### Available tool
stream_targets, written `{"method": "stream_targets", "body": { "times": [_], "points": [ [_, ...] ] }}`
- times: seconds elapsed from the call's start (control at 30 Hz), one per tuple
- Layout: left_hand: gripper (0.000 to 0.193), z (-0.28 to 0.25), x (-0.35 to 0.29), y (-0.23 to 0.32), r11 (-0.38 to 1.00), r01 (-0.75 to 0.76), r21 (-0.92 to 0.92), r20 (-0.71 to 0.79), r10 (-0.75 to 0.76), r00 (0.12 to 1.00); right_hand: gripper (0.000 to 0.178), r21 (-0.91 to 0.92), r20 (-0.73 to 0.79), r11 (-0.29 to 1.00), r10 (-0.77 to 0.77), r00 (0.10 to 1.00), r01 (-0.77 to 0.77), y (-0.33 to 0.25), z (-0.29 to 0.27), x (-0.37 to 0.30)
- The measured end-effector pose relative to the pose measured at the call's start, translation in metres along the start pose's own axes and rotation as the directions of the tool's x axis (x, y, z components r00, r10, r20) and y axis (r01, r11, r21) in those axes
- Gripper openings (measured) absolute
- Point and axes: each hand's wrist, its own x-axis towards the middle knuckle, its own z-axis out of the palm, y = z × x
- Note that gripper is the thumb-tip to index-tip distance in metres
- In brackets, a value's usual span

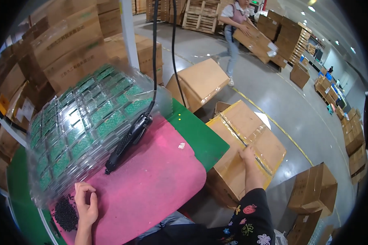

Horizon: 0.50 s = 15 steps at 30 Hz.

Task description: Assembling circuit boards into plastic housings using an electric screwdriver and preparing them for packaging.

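Note:
My right hand [248, 156] reaches out to a taped cardboard box [229, 163] beside the table. Its bent fingers grip a flap edge along the dark gap in the box's top. My left hand [86, 204] hovers over the near left of the pink mat [151, 183], fingers loosely curled, thumb apart, nothing in it. Close by it lies a heap of small black screws [65, 214]. A black electric screwdriver [129, 143] on a cable rests slanted between the mat and a stack of clear plastic trays [75, 134] holding green circuit boards.
The mat lies on a green table [206, 143]. Other cardboard boxes stand behind it [200, 83] and on the floor at right [315, 190]. Tall carton stacks [69, 45] rise at far left, near a white post [129, 36]. Beyond, a person [233, 24] carries a large carton.

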Motion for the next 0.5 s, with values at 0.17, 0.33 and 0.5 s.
{"method": "stream_targets", "body": {
  "times": [0.17, 0.33, 0.5],
  "points": [
    [0.013, 0.007, 0.007, 0.009, 0.994, -0.093, -0.054, 0.058, 0.097, 0.994, 0.077, 0.013, 0.158, 1.000, -0.018, 0.987, 0.016, 0.067, -0.011, 0.021],
    [0.015, 0.002, 0.006, 0.002, 0.986, -0.152, -0.063, 0.109, 0.158, 0.981, 0.053, 0.045, -0.129, 0.955, -0.284, 0.950, 0.292, 0.057, -0.058, 0.013],
    [0.013, 0.000, 0.002, 0.002, 0.981, -0.156, -0.112, 0.126, 0.170, 0.977, 0.030, -0.067, -0.019, 0.871, -0.488, 0.872, 0.486, 0.012, -0.165, -0.050]
  ]
}}
